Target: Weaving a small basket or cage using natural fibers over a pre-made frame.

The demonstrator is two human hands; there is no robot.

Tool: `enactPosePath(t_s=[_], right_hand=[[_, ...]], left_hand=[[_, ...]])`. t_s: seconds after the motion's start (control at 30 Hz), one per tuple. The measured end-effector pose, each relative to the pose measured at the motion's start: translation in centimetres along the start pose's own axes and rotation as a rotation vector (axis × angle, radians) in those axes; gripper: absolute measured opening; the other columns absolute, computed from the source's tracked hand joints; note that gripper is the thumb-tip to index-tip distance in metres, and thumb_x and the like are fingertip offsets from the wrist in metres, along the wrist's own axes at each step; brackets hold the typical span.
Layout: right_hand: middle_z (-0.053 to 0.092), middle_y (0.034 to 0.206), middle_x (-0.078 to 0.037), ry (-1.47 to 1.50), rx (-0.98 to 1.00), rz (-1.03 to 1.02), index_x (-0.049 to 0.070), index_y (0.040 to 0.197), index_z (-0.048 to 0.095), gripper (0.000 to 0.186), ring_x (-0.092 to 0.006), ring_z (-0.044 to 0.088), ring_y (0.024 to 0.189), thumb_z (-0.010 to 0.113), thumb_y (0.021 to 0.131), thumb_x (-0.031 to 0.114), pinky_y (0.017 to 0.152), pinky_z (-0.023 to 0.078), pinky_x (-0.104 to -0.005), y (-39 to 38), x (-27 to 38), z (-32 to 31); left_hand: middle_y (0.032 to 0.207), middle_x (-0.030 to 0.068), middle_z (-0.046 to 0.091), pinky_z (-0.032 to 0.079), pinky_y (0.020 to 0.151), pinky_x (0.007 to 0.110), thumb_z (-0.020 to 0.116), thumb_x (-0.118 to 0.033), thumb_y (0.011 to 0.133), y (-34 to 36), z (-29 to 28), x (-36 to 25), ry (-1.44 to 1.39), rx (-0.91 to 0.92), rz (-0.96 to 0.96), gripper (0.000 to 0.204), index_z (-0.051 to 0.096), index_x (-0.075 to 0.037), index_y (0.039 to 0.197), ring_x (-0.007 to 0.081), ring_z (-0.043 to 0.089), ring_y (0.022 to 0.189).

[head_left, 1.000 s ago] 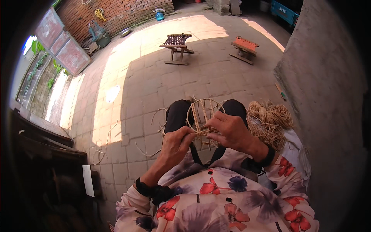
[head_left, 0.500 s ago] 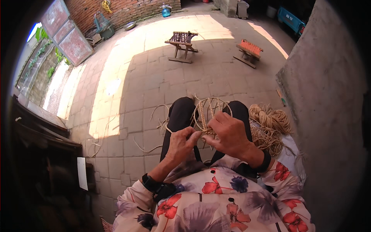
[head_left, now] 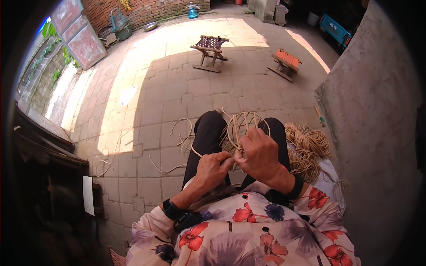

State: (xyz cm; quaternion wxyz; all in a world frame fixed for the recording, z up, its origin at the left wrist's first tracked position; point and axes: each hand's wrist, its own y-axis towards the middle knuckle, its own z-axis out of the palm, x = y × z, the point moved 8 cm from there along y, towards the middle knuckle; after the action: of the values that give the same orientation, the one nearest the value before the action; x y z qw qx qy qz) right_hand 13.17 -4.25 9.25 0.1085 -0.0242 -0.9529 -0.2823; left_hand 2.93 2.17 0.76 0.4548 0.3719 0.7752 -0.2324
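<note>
Over my lap I have a round openwork piece of tan cord (head_left: 229, 129), with a hoop-like rim and several cord bars across it. My right hand (head_left: 265, 155) is closed around its near right side and hides part of it. My left hand (head_left: 209, 169) is pinched shut beside the right, its fingertips almost touching the right hand at the near edge. A tan cord strand (head_left: 195, 151) comes out from behind the left fingers toward my left knee. The exact bit of cord between those fingertips is hidden.
A heap of tan cord (head_left: 307, 144) lies on white material by my right leg, near a rough wall (head_left: 372, 111). Loose cord ends (head_left: 166, 171) trail left. Two folding stools (head_left: 210, 49) with woven seats stand ahead on the paving. Dark furniture (head_left: 49, 168) is at left.
The cord piece has turned slightly, so its round rim shows more fully. My left fingertips have moved a little right and down, and my right hand has rolled over the near edge.
</note>
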Motion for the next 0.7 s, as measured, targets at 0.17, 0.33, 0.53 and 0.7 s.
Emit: enactPosePath(t_s=[0.17,0.33,0.53,0.7], right_hand=[[0.048,0.080,-0.008,-0.089,-0.071,-0.082,0.008,0.070,0.052,0.023,-0.0248,0.055,0.075,0.071,0.060,0.013,0.056,0.042,-0.0371,-0.2,0.2,0.1],[0.047,0.077,-0.007,-0.136,-0.106,-0.102,0.008,0.070,0.051,0.022,-0.0246,0.054,0.073,0.070,0.060,0.013,0.056,0.042,-0.0369,-0.7,0.4,0.4],[0.048,0.077,-0.007,-0.138,-0.088,-0.088,0.008,0.071,0.053,0.021,-0.0241,0.055,0.074,0.072,0.063,0.016,0.056,0.042,-0.0365,-1.0,0.2,0.3],[0.055,0.081,-0.010,0.175,0.118,0.010,0.004,0.082,0.058,0.017,-0.0290,0.061,0.078,0.068,0.072,0.012,0.062,0.049,-0.0396,0.4,-1.4,-1.8]], left_hand=[[0.080,0.0072,0.067,0.049,0.063,0.027,0.062,-0.013,0.091,-0.3,-1.8,-1.3,-0.027,-0.226,0.135,0.018,0.067,-0.001,0.104,0.0120,0.061,0.068],[0.079,0.0029,0.063,0.048,0.061,0.027,0.062,-0.013,0.092,0.2,-1.1,-0.7,-0.149,-0.137,0.097,0.022,0.064,-0.001,0.111,0.0088,0.056,0.066],[0.080,0.0018,0.063,0.037,0.049,0.019,0.059,-0.016,0.096,0.5,1.2,0.6,-0.588,0.143,-0.194,0.030,0.058,-0.008,0.125,0.0027,0.050,0.061],[0.080,0.0030,0.064,0.029,0.042,0.018,0.058,-0.011,0.096,0.0,2.5,-0.1,-0.889,0.341,-0.340,0.040,0.049,-0.014,0.134,0.0016,0.037,0.047]])
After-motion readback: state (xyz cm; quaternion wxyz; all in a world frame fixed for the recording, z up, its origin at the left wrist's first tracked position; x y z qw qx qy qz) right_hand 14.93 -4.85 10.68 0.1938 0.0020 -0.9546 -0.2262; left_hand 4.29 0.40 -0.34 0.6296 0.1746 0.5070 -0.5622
